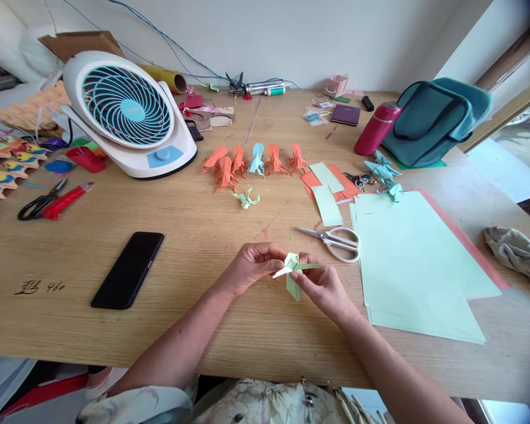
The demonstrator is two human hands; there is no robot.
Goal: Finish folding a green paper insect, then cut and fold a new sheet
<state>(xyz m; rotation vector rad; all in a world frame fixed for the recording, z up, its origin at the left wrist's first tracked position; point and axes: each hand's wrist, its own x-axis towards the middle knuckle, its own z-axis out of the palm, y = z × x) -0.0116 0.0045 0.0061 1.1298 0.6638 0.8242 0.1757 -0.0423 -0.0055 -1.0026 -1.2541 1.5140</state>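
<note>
Between my two hands, just above the table's near part, is a pale green origami figure (294,285) with pointed flaps and a broad lower flap. My left hand (257,266) pinches its left side with thumb and fingers. On the other side, my right hand (323,287) grips it, thumb pressed near the centre. Silver scissors (341,242) with white handles lie just beyond my right hand. Farther back stand several orange folded paper figures (274,159) with a light blue one (257,159) among them. A small pale green folded figure (246,199) sits in front of that row.
Pale green sheets (406,259) cover the right side, beside small paper strips (327,205). A black phone (128,270) lies left of my arms. Behind are a white fan (132,112), a pink bottle (377,128) and a teal bag (437,126). Red-handled cutters (66,201) lie far left.
</note>
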